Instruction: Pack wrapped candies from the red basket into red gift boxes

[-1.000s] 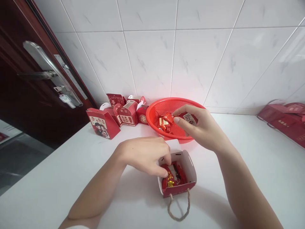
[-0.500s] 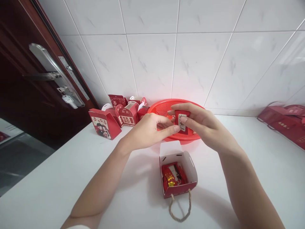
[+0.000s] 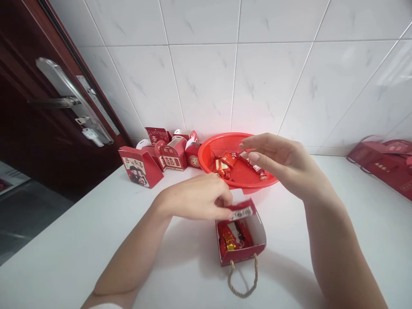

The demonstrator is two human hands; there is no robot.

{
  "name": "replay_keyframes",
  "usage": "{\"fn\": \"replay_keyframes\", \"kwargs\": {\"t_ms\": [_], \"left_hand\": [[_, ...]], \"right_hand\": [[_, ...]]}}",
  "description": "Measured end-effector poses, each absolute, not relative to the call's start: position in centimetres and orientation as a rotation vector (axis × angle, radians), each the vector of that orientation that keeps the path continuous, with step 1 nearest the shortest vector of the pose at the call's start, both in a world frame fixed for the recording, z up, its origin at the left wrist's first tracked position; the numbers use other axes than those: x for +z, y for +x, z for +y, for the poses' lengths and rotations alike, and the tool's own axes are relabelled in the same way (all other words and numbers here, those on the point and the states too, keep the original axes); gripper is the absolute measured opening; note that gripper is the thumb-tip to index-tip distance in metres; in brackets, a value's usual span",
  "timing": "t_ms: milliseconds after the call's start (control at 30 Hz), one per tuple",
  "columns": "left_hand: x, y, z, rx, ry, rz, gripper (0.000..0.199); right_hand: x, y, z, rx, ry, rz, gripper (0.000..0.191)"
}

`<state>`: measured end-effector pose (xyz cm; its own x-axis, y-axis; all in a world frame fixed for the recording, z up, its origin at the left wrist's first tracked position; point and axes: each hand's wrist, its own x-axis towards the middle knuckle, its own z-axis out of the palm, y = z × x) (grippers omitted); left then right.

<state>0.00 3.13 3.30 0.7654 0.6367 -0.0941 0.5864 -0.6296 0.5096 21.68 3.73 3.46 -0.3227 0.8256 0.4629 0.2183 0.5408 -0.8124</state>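
Observation:
My left hand [image 3: 201, 197] pinches a small red packet [image 3: 243, 211] with a white label, tilted just over the back part of an open gift box [image 3: 243, 256]. Inside that box lie red-wrapped sweets [image 3: 232, 236], one with gold print, and a twisted rope handle [image 3: 243, 296] rests on the table in front of it. My right hand [image 3: 273, 161] hovers above the right side of a red plastic basket [image 3: 238, 183], fingers apart and nothing between them. Several red-wrapped sweets [image 3: 228, 159] lie in the basket.
Several red gift boxes [image 3: 172, 158] stand at the back left by the tiled wall, one with a printed couple [image 3: 141, 167] nearest the front. Red bags [image 3: 383, 165] lie at the far right of the white table [image 3: 180, 266]. A dark door [image 3: 19, 111] is on the left.
My left hand has moved down and towards me, carrying the red packet from the basket to the box. My right hand has let go of the packet and shifted slightly right.

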Motion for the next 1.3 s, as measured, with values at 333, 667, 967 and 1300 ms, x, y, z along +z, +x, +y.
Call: {"fn": "replay_keyframes", "kwargs": {"t_ms": [333, 667, 967, 1300], "left_hand": [[2.1, 2.3, 2.0, -0.119, 2.512, 1.083, 0.046], [2.6, 1.6, 2.3, -0.079, 2.688, 1.061, 0.037], [2.1, 5.4, 2.5, -0.694, 2.847, 0.624, 0.026], [0.3, 9.1, 2.4, -0.891, 2.767, 0.595, 0.022]], "right_hand": [[3.1, 21.4, 3.7, 0.728, -0.880, -2.000, 0.021], [2.3, 22.7, 2.7, 0.780, -1.027, -2.157, 0.024], [-1.6, 24.0, -1.5, 1.015, -1.343, -2.220, 0.017], [-2.6, 24.1, -1.9, 1.122, -1.274, -2.229, 0.014]]}}
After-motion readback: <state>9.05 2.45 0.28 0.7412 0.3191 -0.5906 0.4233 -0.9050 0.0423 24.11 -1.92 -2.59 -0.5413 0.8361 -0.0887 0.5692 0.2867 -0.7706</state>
